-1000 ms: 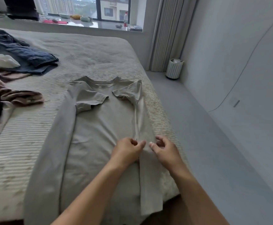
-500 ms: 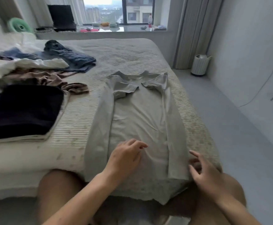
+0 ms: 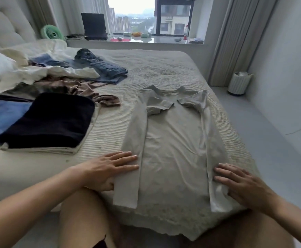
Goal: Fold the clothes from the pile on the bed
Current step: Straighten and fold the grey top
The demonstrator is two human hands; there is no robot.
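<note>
Lying lengthwise on the bed [image 3: 164,65], your grey shirt [image 3: 173,140] points collar-far, hem-near. Your left hand [image 3: 108,169] and right hand [image 3: 242,185] now press flat, fingers straight and slightly spread, on its folded side edges; earlier they pinched the right fold.

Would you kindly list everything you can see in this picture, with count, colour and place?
grey dress: one, grey-beige, flat on the bed's near right, sides and sleeves folded in
bed: one, beige ribbed cover, fills the middle
folded stack: one, dark navy on cream, left of the dress
unfolded pile: several garments, white, blue, brown, far left
fan: one, green, windowsill left
laptop: one, black, windowsill
bin: one, white, floor by curtain
left hand: flat on the dress's left edge
right hand: flat on the dress's right edge
</note>
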